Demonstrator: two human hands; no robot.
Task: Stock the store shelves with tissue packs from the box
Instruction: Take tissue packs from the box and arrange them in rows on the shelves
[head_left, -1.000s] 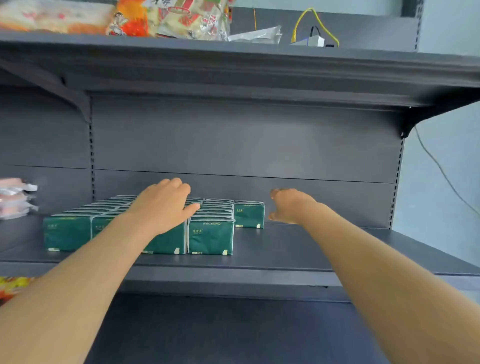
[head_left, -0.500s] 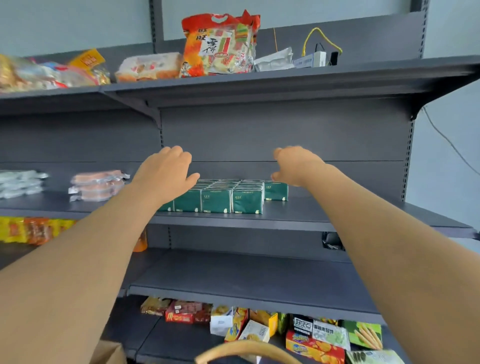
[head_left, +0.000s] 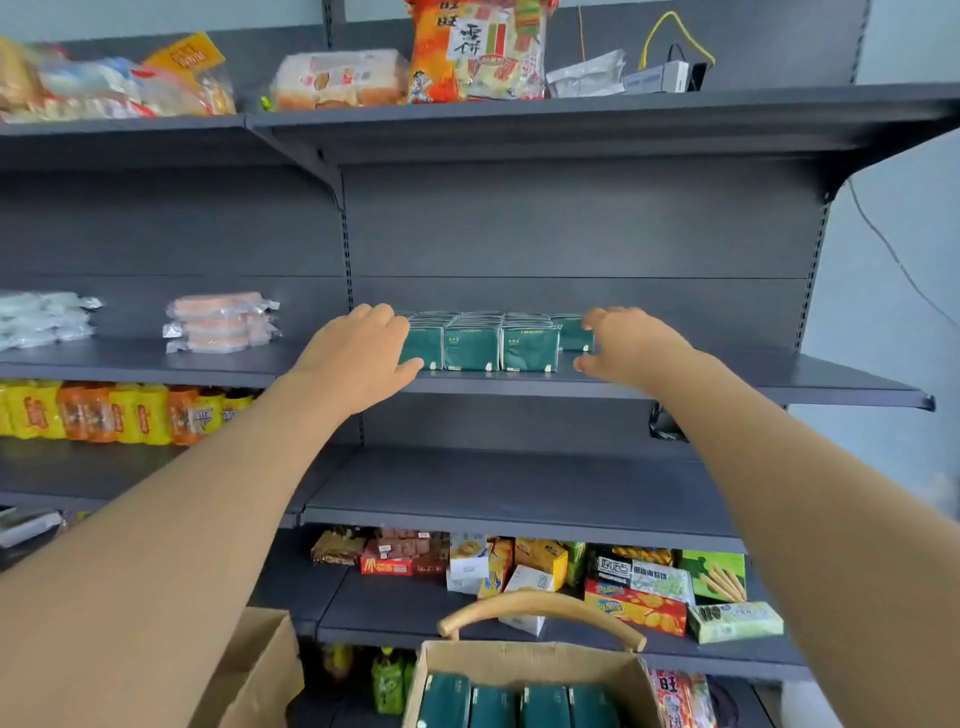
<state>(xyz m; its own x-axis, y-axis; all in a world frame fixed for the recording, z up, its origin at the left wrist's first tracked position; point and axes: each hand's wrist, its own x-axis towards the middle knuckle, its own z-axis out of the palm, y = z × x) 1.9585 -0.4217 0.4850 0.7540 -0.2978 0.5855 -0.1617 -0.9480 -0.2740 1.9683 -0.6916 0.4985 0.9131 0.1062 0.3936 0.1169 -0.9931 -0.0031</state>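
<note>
- While both arms reach forward, green tissue packs (head_left: 527, 347) stand in tight rows on the middle shelf (head_left: 805, 376), close to its front edge.
- The left hand (head_left: 358, 353) shows its back. Its fingers are straight and together, the thumb spread out, and it covers the left end of the rows. Whether it touches them cannot be told.
- The right hand (head_left: 631, 343) is at the right end of the rows, with fingers loosely bent and the thumb apart below them, gripping nothing.
- At the bottom, an open cardboard box (head_left: 519, 660) holds more green packs (head_left: 545, 701), side by side.
- A curved wooden handle (head_left: 540, 605) arches just above the box.
- Snack bags (head_left: 478, 52) sit on the top shelf (head_left: 623, 111).
</note>
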